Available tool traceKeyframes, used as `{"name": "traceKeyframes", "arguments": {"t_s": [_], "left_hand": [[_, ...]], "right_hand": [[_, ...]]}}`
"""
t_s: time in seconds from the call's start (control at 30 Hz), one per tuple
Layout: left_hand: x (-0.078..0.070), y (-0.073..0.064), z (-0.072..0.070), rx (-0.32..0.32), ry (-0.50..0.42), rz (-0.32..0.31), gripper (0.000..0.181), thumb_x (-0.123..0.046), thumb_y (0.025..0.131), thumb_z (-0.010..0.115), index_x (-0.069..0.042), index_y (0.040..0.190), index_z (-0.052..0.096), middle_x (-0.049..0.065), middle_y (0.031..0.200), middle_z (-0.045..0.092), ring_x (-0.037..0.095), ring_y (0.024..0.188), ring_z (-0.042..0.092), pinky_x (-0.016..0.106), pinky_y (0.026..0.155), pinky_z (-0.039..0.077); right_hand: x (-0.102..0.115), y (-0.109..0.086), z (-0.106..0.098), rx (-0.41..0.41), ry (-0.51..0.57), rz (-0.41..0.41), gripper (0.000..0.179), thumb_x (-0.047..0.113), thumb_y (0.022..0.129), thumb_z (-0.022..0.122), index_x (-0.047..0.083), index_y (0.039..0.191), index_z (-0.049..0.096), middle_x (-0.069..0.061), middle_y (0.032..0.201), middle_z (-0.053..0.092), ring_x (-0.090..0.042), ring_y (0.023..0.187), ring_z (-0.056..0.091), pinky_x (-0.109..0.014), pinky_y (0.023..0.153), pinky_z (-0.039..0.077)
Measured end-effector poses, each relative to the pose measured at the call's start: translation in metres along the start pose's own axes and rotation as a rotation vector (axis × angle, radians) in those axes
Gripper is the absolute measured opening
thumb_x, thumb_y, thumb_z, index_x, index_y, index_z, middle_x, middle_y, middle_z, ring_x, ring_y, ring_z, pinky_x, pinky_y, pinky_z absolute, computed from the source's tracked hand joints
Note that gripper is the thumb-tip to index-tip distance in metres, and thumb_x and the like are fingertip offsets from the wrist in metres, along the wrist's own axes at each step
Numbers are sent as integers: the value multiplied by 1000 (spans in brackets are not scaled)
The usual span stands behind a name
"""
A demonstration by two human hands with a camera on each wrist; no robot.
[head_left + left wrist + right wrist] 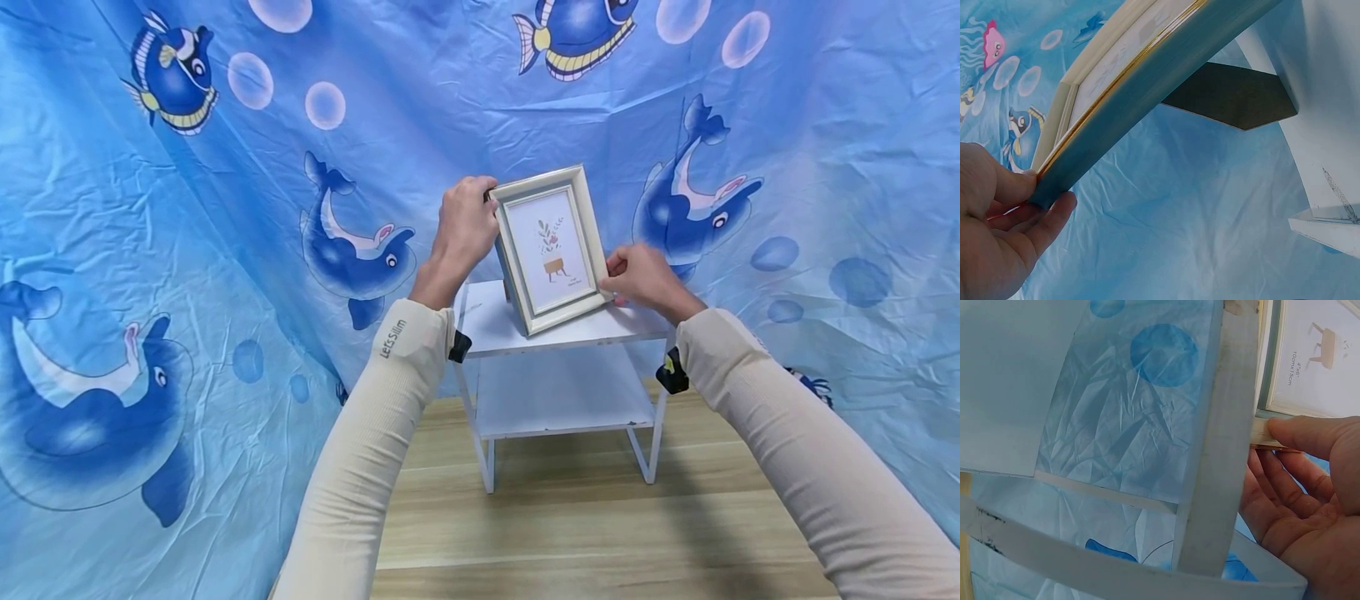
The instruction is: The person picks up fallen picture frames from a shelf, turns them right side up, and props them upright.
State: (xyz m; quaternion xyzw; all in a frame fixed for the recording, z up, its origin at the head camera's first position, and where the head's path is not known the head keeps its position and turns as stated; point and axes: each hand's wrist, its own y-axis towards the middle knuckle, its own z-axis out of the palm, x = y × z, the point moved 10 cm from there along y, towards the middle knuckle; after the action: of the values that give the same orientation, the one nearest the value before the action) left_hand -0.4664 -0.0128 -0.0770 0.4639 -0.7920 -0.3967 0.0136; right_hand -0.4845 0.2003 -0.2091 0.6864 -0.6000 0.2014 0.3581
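Observation:
A cream picture frame point(592, 225) with a potted-plant print stands tilted on the top of a small white table point(480, 321). My left hand point(467, 221) grips its upper left corner; in the left wrist view the thumb lies on the front edge and the fingers curl behind. My right hand point(645, 277) pinches the lower right corner, thumb point(1304, 432) on the front, fingers beneath. Behind the frame, a dark stand leg point(1235, 97) sticks out and meets the white tabletop in the left wrist view.
The table has a lower shelf point(562, 392) and thin white metal legs point(489, 462). A blue sheet point(450, 83) printed with dolphins, fish and bubbles hangs behind and at both sides. Light wood flooring point(562, 533) lies under the table.

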Motion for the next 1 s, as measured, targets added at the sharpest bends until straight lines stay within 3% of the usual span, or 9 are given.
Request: {"name": "traceKeyframes", "arguments": {"t_s": [0.47, 1.0], "left_hand": [[1, 3, 1, 2, 3, -11, 36, -4, 104, 46, 0, 137, 57, 19, 134, 58, 31, 124, 56, 36, 98, 51], [3, 5, 3, 2, -5, -24, 36, -3, 104, 46, -1, 138, 56, 19, 136, 57, 31, 125, 56, 36, 99, 50]], "right_hand": [[3, -4, -3, -23, 17, -36, 19, 4, 88, 64, -8, 103, 66, -20, 97, 66, -26, 85, 63, -32, 66, 60], [4, -7, -4, -28, 0, -25, 16, 4, 87, 64, -6, 100, 66, -17, 94, 65, -25, 82, 63, -32, 65, 60]]}}
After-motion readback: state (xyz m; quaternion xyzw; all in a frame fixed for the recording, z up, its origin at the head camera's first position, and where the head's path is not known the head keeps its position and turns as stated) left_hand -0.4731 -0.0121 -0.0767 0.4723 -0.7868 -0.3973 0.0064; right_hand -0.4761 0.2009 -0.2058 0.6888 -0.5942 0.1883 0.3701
